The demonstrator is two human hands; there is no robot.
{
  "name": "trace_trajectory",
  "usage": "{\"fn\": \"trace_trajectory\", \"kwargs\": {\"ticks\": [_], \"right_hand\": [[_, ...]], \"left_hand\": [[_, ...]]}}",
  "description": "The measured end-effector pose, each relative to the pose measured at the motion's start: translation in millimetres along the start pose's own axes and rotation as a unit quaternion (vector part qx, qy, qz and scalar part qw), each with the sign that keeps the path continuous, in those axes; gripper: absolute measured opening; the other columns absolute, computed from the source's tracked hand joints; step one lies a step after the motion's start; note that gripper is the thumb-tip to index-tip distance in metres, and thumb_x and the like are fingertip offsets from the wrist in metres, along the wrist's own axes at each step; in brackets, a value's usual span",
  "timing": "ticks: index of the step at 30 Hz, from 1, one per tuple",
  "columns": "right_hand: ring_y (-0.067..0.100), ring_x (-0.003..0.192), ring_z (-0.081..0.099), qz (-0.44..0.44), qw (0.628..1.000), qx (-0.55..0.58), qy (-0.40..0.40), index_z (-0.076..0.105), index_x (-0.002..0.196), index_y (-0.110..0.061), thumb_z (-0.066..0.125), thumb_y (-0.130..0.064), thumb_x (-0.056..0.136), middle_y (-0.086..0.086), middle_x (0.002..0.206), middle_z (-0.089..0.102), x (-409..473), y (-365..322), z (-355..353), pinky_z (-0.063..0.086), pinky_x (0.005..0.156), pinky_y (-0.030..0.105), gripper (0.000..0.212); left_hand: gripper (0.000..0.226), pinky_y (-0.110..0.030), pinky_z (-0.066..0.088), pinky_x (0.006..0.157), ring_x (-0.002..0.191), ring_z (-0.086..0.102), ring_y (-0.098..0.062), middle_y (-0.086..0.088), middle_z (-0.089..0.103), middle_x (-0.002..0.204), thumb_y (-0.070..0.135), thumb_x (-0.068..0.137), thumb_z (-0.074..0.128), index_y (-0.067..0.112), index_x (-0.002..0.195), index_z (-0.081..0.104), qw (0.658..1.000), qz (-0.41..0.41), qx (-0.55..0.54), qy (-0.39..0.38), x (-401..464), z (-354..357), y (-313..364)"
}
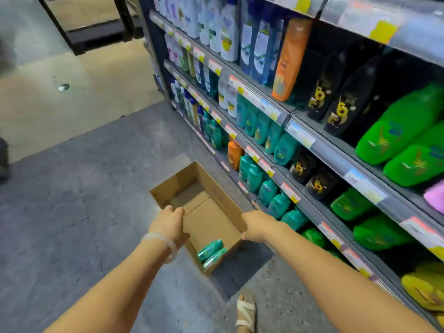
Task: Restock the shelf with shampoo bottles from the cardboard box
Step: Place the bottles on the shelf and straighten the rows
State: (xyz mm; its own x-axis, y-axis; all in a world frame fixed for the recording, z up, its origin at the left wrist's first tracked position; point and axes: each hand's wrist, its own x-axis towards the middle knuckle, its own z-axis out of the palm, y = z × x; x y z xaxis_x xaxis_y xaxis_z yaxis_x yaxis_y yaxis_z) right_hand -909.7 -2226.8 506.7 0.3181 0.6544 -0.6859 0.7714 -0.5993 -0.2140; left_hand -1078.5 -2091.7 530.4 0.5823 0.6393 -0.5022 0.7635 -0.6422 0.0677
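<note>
I have my left hand [171, 222] and right hand [255, 226] gripping opposite walls of the cardboard box [217, 188], fingers curled over the rims. Two teal shampoo bottles [211, 252] lie loose at its near end; tipping it could slide them, and the thin walls may buckle.

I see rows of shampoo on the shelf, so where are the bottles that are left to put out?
Two teal bottles lie in the near corner of the cardboard box, between the person's wrists, left of the shelf.

Grey concrete floor [72, 200], beige patch [96, 87]
</note>
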Motion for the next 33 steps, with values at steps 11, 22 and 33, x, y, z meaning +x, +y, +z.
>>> {"fn": "trace_trajectory", "kwargs": {"ticks": [11, 22, 33], "right_hand": [[0.03, 0.123, 0.049, 0.141, 0.966, 0.216, -0.025, 0.044, 0.13, -0.006, 0.059, -0.031, 0.09, 0.015, 0.135, 0.05, 185.7, -14.3, 10.4, 0.041, 0.099, 0.034, 0.049], [0.024, 0.134, 0.036, 0.349, 0.818, 0.457, -0.021, 0.035, 0.136, -0.012, 0.061, -0.032, 0.086, 0.01, 0.147, 0.034, 370.0, -51.5, 229.5, 0.033, 0.102, 0.024, 0.059], [0.029, 0.123, 0.051, 0.511, 0.476, 0.713, 0.053, 0.017, 0.143, -0.002, 0.068, -0.006, 0.08, 0.015, 0.14, 0.046, 532.1, -49.3, 428.2, 0.041, 0.104, 0.04, 0.082]], "left_hand": [[0.059, -0.039, 0.045, 0.098, 0.121, 0.043, -0.027, -0.008, 0.043, 0.13, 0.035, 0.08, 0.066, 0.015, 0.13, 0.043, 0.977, 0.109, 0.11, -0.147, 225.9, 9.7, -40.5], [0.064, -0.037, 0.034, 0.11, 0.137, 0.027, -0.028, -0.007, 0.027, 0.149, 0.019, 0.089, 0.055, 0.016, 0.144, 0.023, 0.906, 0.156, 0.205, -0.336, 413.8, 219.1, -85.5], [0.058, -0.036, 0.04, 0.101, 0.126, 0.044, -0.029, -0.011, 0.044, 0.136, 0.017, 0.085, 0.062, 0.011, 0.135, 0.032, 0.898, 0.142, 0.13, -0.397, 485.9, 462.1, -69.8]]}}
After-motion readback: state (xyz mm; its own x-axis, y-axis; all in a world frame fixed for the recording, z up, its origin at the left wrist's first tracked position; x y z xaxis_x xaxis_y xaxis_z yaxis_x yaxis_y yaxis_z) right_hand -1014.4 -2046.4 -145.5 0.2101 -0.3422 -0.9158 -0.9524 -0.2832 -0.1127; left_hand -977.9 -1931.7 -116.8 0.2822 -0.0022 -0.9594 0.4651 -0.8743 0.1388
